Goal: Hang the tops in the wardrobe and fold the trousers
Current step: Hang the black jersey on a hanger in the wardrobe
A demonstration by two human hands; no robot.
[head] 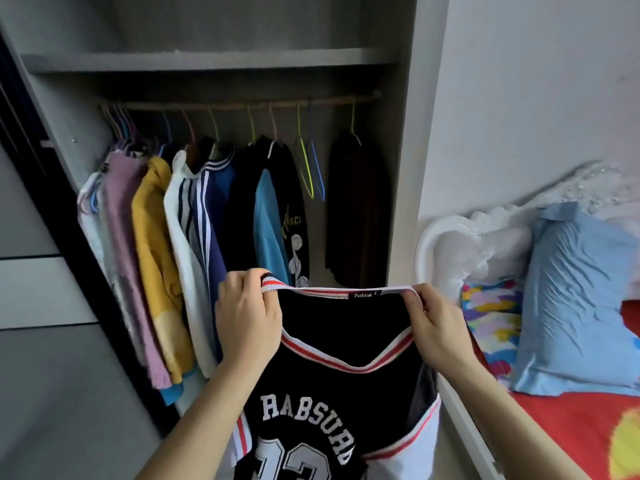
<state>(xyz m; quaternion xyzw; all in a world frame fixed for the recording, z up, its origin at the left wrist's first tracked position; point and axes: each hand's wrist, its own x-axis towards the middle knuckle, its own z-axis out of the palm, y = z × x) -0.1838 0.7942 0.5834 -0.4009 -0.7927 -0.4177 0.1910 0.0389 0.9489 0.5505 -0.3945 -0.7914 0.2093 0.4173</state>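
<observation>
I hold up a black jersey top with white lettering and a red-and-white striped collar, in front of the open wardrobe. My left hand grips the collar's left side. My right hand grips the collar's right side, stretching the neck opening wide. Inside the wardrobe a rail carries several hung tops. Two empty hangers, yellow-green and blue, hang in a gap right of the middle. A dark garment hangs at the far right.
A sliding wardrobe door stands at the left. At the right is a bed with a red sheet, a blue pillow, a colourful patterned pillow and a white headboard. A shelf spans the wardrobe above the rail.
</observation>
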